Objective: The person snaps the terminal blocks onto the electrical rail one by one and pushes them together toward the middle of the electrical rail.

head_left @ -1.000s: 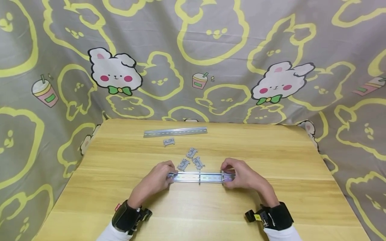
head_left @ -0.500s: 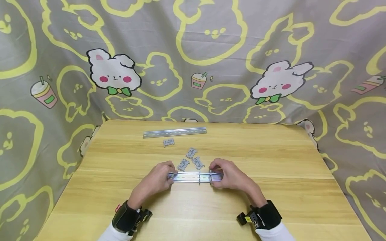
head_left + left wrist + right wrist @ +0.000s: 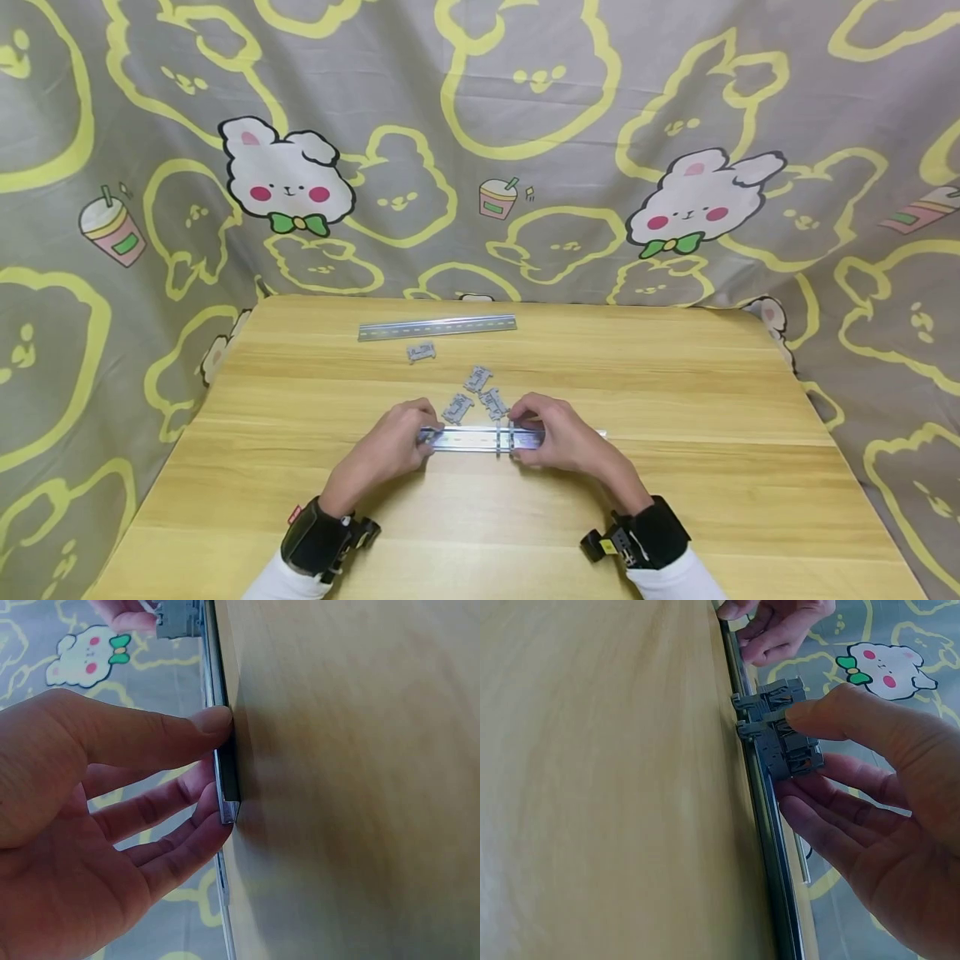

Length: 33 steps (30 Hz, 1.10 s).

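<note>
A slotted metal DIN rail (image 3: 465, 439) lies along the near part of the wooden table. My left hand (image 3: 401, 437) pinches its left end, with the thumb (image 3: 206, 720) on the near edge and the other fingers at the far edge. Two grey DIN rail terminal blocks stand upright across the rail near its middle. My right hand (image 3: 558, 433) holds the right-hand terminal block (image 3: 774, 754) between thumb and fingers. The left-hand terminal block (image 3: 498, 440) sits a narrow gap away in the head view. Part of the rail is hidden under my right hand.
Several loose grey terminal blocks lie flat beyond the rail, among them one block (image 3: 457, 408) close behind it and another block (image 3: 422, 352) farther back. A second DIN rail (image 3: 437, 327) lies near the table's back edge. A patterned curtain (image 3: 555, 250) hangs behind the table.
My right hand has slid left along the rail with its terminal block, bringing it close to the other block. The rail's right end now shows past my hand. My left hand has stayed put.
</note>
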Motion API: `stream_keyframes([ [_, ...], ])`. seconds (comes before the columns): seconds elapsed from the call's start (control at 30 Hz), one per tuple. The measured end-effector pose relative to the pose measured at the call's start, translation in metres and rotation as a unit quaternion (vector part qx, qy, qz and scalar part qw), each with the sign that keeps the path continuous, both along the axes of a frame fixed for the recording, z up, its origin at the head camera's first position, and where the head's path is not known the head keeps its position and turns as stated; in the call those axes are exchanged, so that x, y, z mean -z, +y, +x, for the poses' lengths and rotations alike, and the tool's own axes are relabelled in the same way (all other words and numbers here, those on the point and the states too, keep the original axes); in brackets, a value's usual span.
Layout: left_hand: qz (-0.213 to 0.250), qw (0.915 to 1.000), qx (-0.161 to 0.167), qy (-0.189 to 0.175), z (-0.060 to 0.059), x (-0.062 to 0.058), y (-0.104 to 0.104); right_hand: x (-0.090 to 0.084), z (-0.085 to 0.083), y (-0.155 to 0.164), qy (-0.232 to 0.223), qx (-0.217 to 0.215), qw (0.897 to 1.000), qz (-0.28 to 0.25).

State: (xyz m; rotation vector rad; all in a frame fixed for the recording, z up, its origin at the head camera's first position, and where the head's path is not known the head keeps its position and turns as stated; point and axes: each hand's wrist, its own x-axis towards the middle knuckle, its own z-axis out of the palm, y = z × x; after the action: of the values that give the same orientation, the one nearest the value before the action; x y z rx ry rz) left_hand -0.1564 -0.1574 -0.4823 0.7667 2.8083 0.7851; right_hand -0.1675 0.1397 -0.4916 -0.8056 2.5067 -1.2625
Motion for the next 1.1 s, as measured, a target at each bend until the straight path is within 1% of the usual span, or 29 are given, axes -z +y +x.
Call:
stream_keyframes([
  [0.3, 0.001, 1.0, 0.0, 0.003, 0.0, -0.001, -0.001, -0.001, -0.001, -0.005, -0.008, 0.002, 1.0, 0.0],
  [0.7, 0.005, 0.9999, 0.013, 0.002, -0.002, -0.001, -0.004, 0.0, 0.0, -0.002, 0.007, 0.005, 1.0, 0.023],
  [0.83, 0.005, 0.9999, 0.014, 0.005, -0.002, -0.001, -0.004, -0.003, -0.002, 0.002, -0.01, 0.003, 1.0, 0.004],
  [0.9, 0.005, 0.9999, 0.014, 0.008, -0.003, -0.001, -0.003, -0.007, -0.004, 0.004, -0.017, -0.004, 1.0, -0.011],
  [0.97, 0.009, 0.9998, 0.016, 0.008, -0.003, 0.0, -0.003, -0.011, -0.008, 0.006, -0.013, -0.018, 1.0, -0.015],
  [1.1, 0.014, 0.9998, 0.017, 0.003, -0.002, -0.001, -0.004, -0.016, -0.018, 0.004, 0.015, -0.046, 0.999, 0.011],
])
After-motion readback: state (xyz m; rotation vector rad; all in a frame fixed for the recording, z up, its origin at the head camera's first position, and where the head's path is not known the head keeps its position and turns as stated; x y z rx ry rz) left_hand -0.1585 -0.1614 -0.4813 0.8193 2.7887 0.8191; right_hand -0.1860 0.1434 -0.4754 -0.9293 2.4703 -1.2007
